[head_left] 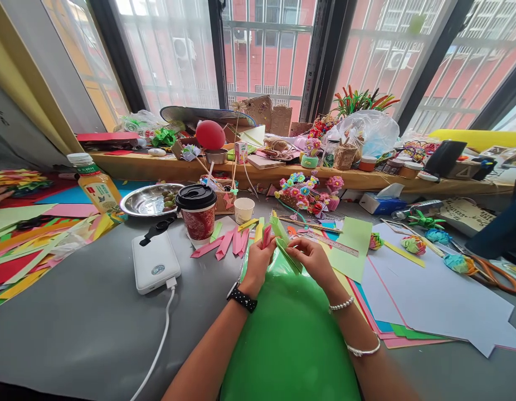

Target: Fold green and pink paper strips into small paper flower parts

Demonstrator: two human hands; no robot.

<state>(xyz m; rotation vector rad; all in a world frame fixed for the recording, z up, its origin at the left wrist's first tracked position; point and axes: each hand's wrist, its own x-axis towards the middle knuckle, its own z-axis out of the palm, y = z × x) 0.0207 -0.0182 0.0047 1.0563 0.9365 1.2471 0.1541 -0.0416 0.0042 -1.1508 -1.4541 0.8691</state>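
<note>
My left hand (258,263), with a black dotted watch strap at its wrist, is closed on folded paper, with a pink folded piece (267,237) showing at its fingertips. My right hand (311,259) pinches the edge of a light green folded paper (288,255) that runs between the two hands. Another green folded strip (277,225) stands up just beyond the fingers. Below both hands lies a large, glossy green balloon-like thing (291,340), between my forearms. Several pink folded strips (227,244) lie on the table left of my left hand.
Left stand a lidded coffee cup (196,216), a paper cup (244,209), a white power bank (155,262) with cable, a metal bowl (135,201) and a juice bottle (97,186). Right are white paper sheets (433,295), a ruler (333,244) and orange-handled scissors (494,275).
</note>
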